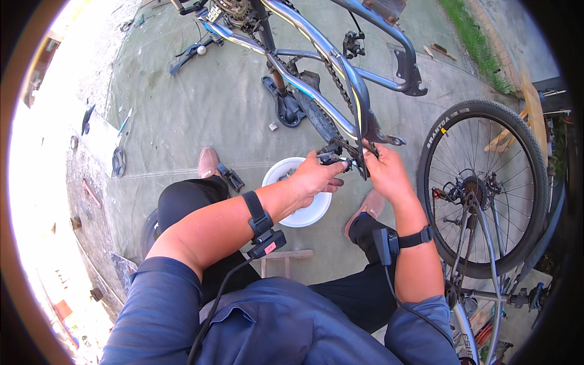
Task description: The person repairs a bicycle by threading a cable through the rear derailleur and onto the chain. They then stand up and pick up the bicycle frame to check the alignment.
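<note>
A blue-grey bicycle frame (340, 121) without a rear wheel reaches toward me from the top of the view. From its near end hangs a dark rear derailleur (333, 157). My left hand (313, 179) is closed on the derailleur from the left, thumb on top. On the other side, my right hand (388, 170) has its fingers closed at the derailleur's cage and the chain; exactly what they pinch is hidden. The black chain (328, 67) runs along the frame. Below my hands stands a white bucket (307, 220) with small greyish contents, partly covered by my left hand.
Another bicycle's wheel (431, 182) stands close on my right. A black saddle (285, 109) lies on the green ground sheet (182, 109) under the frame. A pedal (231, 177) rests by my left shoe. Various tools and parts are scattered at the left.
</note>
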Demonstrator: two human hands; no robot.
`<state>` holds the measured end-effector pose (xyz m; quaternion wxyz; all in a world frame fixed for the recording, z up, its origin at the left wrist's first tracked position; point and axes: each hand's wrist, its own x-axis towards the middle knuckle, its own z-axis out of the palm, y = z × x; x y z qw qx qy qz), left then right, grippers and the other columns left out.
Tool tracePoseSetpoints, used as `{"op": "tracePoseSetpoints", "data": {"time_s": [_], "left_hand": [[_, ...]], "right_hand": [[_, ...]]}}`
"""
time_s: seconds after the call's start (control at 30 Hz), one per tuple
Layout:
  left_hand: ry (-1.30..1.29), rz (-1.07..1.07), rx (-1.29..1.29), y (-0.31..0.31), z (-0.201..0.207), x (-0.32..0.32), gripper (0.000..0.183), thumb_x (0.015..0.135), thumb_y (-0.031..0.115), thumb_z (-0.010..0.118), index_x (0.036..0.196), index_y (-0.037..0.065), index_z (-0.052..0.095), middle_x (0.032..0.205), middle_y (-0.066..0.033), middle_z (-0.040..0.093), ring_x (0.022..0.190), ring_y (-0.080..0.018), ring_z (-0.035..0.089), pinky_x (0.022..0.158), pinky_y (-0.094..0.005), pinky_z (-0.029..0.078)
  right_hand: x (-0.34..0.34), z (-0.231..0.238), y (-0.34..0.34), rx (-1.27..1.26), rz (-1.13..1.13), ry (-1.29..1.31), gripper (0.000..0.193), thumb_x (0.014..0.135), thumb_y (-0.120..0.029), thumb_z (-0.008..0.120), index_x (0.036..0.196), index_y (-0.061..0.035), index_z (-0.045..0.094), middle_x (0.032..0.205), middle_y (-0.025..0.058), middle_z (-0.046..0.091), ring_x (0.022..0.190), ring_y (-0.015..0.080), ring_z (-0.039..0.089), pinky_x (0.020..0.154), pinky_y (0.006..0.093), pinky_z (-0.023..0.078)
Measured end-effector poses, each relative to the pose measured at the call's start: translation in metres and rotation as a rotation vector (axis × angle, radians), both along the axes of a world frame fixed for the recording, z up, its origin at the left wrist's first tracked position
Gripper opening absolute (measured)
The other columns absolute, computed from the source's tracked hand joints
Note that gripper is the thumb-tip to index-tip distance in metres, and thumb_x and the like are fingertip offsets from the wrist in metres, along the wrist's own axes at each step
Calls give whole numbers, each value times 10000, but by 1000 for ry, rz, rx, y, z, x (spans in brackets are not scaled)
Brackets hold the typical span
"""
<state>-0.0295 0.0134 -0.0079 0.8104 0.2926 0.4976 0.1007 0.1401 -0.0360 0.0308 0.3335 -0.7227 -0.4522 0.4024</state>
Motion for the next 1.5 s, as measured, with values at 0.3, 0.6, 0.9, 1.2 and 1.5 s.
{"op": "tracePoseSetpoints", "data": {"time_s": [0.3, 0.6, 0.9, 1.2, 1.5], "left_hand": [[92, -77, -6, -2, 13, -4, 898, 870, 228, 670, 1491, -1, 63, 1205, -201, 562, 999, -288, 644, 808, -410, 518], [76, -22, 30, -2, 7, -15, 892, 867, 230, 672, 1492, 7, 75, 1158, -207, 584, 880, -261, 662, 691, -414, 533], [116, -14, 17, -1, 7, -23, 862, 870, 243, 662, 1494, 40, 104, 1129, -216, 606, 854, -270, 661, 646, -414, 527], [75, 27, 26, 1, 3, -40, 822, 891, 169, 621, 1485, -11, 83, 1197, -222, 579, 912, -269, 663, 676, -371, 543], [53, 66, 20, -5, 5, -49, 771, 906, 146, 607, 1476, -9, 112, 1187, -206, 547, 881, -235, 654, 627, -312, 534]], "right_hand": [[24, -58, 8, -94, 28, -49, 251, 957, -177, 507, 1017, 25, 643, 839, 7, 606, 739, 92, 542, 637, 298, 527], [13, -64, 19, -109, 141, -154, 400, 950, -301, 446, 923, 51, 635, 918, 273, 641, 912, 430, 601, 802, 471, 457], [7, -99, 33, -185, 73, -148, 478, 944, -395, 453, 937, 45, 639, 922, 262, 656, 914, 422, 612, 811, 462, 453], [-13, -82, 46, -241, -44, 96, 367, 927, -346, 563, 1043, -11, 661, 780, 103, 680, 721, 205, 661, 611, 341, 505], [-19, -77, 42, -211, -17, 143, 422, 915, -286, 605, 1260, -43, 579, 893, 98, 680, 716, 168, 666, 575, 314, 511]]}}
